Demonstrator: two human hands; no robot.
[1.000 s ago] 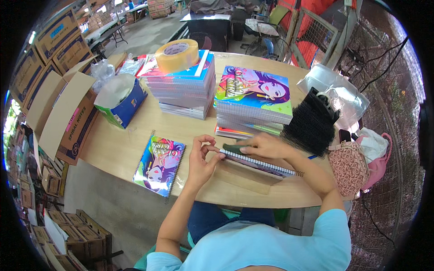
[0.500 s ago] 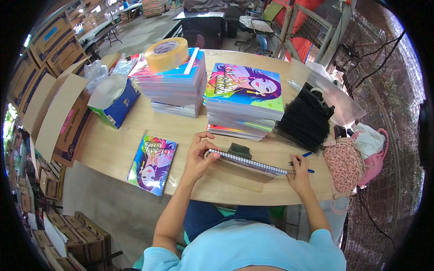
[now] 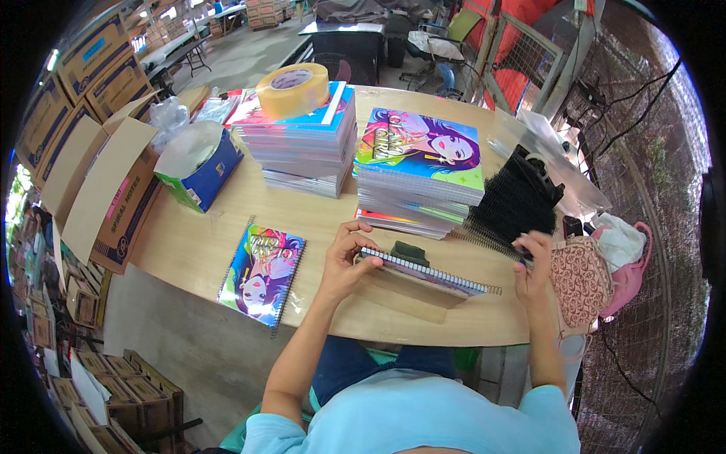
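Note:
My left hand (image 3: pixel 349 263) grips one end of a spiral notebook (image 3: pixel 423 272), thumb on the near side. The notebook stands on edge with its bound side up; the coil wire (image 3: pixel 494 290) sticks out past its right end. My right hand (image 3: pixel 535 261) is raised to the right of that wire, apart from it. Its fingers are closed around a small blue-handled tool (image 3: pixel 522 262), mostly hidden by the hand. Behind the notebook sits a dark green block (image 3: pixel 410 254). Another spiral notebook (image 3: pixel 262 274) with a colourful cover lies flat to the left.
Beyond my hands rise two stacks of covers and pages, the left stack (image 3: pixel 306 155) topped by a tape roll (image 3: pixel 293 89), and the right stack (image 3: pixel 420 163). Black coils (image 3: pixel 518 193) and a patterned pouch (image 3: pixel 581 276) lie right. A blue box (image 3: pixel 200 170) and open carton (image 3: pixel 113 200) stand left.
My right hand has left the notebook's right end, moved up and right, and picked up the blue-handled tool from the table. My left hand still holds the notebook.

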